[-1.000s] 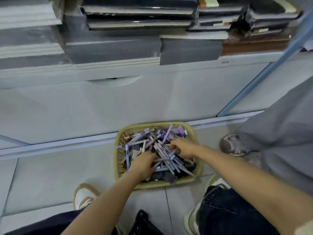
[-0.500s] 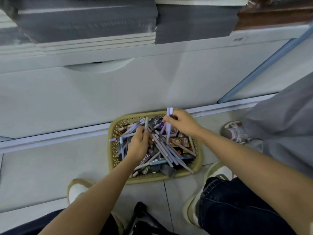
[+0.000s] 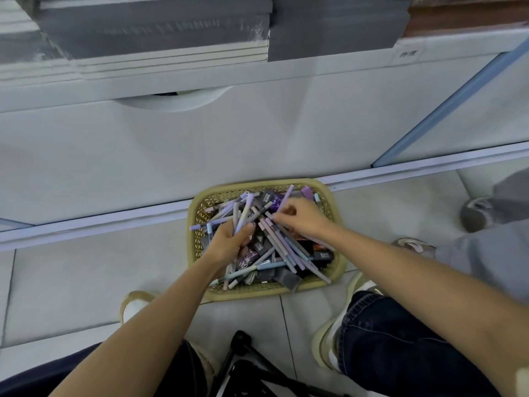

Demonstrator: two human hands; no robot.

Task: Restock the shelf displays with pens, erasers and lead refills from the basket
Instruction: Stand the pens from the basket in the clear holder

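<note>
Stock is in a tan plastic lattice basket (image 3: 259, 293) on the pale tiled floor (image 3: 86, 282), back edge just beside the base rail of a white cabinet front (image 3: 257, 138). Basket is full of mixed items: pastel lilac/blue pens (image 3: 286, 247) piled crosswise, plus small dark purple-black packs (image 3: 252, 256) btwn and under them. Can't tell which packs are erasers vs lead refills. A few pen tips overhang the near rim.

L hand (image 3: 229, 242) is over the basket's left half, fingers curled tight round a bunch of pens (image 3: 242, 216), approx upright, caps fanning out above the fist. R hand (image 3: 305, 217) is over the back-right part, fingertips (image 3: 282, 216) pinching one lilac pen (image 3: 286, 196) that angles up toward the back rim. Hands are near each other, not touching.

Surroundings: cabinet front has a curved cut-out grip (image 3: 171, 100). Above it is a shelf edge w/ a small paper label (image 3: 406, 54), text unreadable. Stacks of grey notebooks (image 3: 157, 27) sit on the shelf, w/ a brown stack (image 3: 458, 15) at far right. A pale blue bar (image 3: 458, 93) runs diagonally at right. Near edge shows the person's dark jeans (image 3: 400, 353), beige shoes (image 3: 326, 339) and black tripod legs (image 3: 246, 365) btwn the feet. At right are a 2nd person's grey trousers (image 3: 486, 253) and grey shoe (image 3: 475, 213).
</note>
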